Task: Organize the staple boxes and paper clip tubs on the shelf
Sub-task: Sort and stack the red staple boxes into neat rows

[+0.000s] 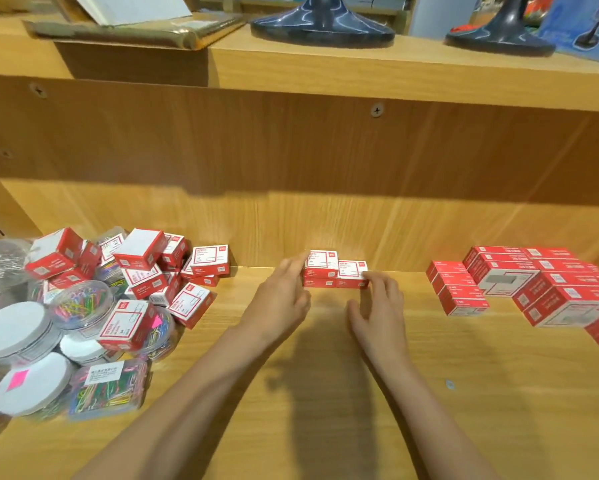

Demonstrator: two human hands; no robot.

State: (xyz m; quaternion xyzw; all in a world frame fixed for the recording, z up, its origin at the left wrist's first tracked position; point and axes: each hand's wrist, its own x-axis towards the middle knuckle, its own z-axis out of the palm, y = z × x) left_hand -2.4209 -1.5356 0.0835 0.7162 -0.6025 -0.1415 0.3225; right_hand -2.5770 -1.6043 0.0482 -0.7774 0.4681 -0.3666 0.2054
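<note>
Head view, looking down on light wooden shelf board (325, 393). At centre, against back panel: small cluster of red-and-white cardboard boxes (336, 273), two stacked on the left side, lower pile just beside them on the right. Left hand (280, 296) at 7 o'clock of cluster, fingertips touching its left end, fingers fairly straight, not curled round it. Right hand (377, 306) at 5 o'clock of cluster, fingertips on its right front corner, thumb spread apart from fingers, nothing clamped. At 9 o'clock of shelf: jumbled heap of similar red-and-white boxes (145, 268), tilted every way, lying over and among clear round plastic tubs of coloured paper clips (83, 303), some with white lids (14, 330). At 3 o'clock: tidier stacks of red staple boxes (519, 282), well apart from both hands. At 12 o'clock, on upper wooden shelf (360, 67): two dark glossy flared stand bases (322, 24).
</note>
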